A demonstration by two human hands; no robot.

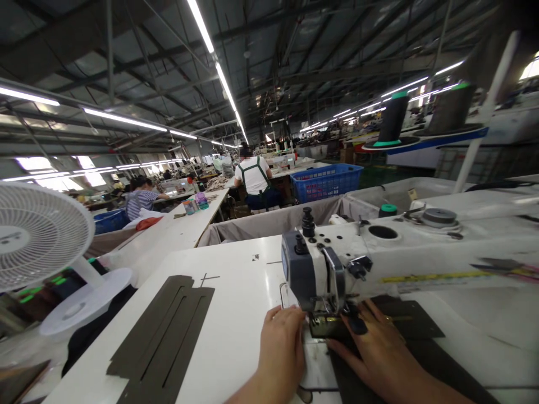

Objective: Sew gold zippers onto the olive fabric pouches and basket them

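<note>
A white and dark grey sewing machine (311,275) stands before me. Its presser foot (356,322) sits over a dark olive-brown panel (416,320), which reaches out to the right under the machine arm. My right hand (379,348) lies flat on this material, fingers spread on either side of the foot. Just left of the needle area, my left hand (282,342) rests with its fingers bent and close together. Its fingertips are partly hidden, and whatever they hold cannot be made out. More dark panels with long slits (168,336) lie on the white table (236,292) to the left.
A white fan (84,303) stands at the left edge. Thread cones (391,120) sit on a stand at upper right. Scissors (505,269) and a yellow measuring tape (433,276) lie along the machine arm. Beyond are a blue basket (326,182) and co-workers, one in green straps (255,177).
</note>
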